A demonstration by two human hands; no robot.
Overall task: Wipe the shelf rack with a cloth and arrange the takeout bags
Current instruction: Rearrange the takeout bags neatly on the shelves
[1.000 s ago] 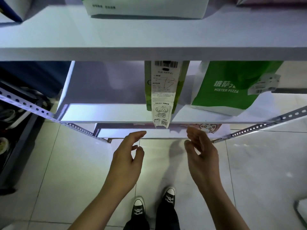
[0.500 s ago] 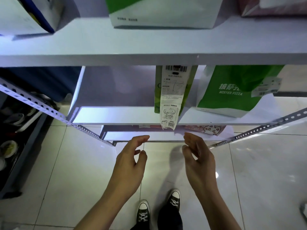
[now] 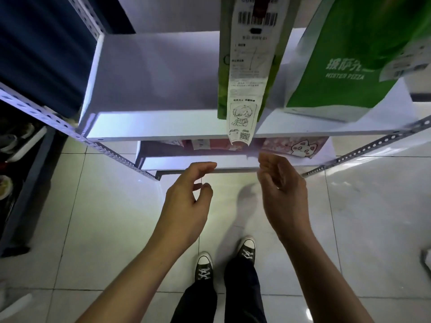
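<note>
White shelf boards [image 3: 163,127] of a metal rack fill the upper part of the view, carried on perforated grey angle posts [image 3: 70,129] that slant away at both sides. Glossy pale floor tiles [image 3: 105,217] lie below, with a dark cabinet or bin [image 3: 21,183] at the left edge whose contents are too dim to tell.

On the upper visible board stands a narrow green takeout bag [image 3: 222,85], upright near the front edge, with a long printed receipt [image 3: 247,89] hanging down its front and past the board's lip; the receipt bears a barcode, a cartoon drawing and a QR code. Just right of it stands a larger green-and-white pizza bag [image 3: 345,66] marked "MISTER PIZZA", with a small label on its right side. On the lower board lies a pink bag [image 3: 291,145] printed with a cartoon cat, partly hidden under the board above. No cloth shows.

Both hands hover in front of the lower board's edge, apart from each other and holding nothing. The left hand [image 3: 186,206] has its fingers loosely curled, the forefinger reaching toward the board edge. The right hand [image 3: 282,194] is relaxed with fingers slightly bent, its tips just below the dangling end of the receipt. Bare forearms run down to the frame's bottom, and two dark canvas sneakers [image 3: 205,266] stand on the tiles between them.
</note>
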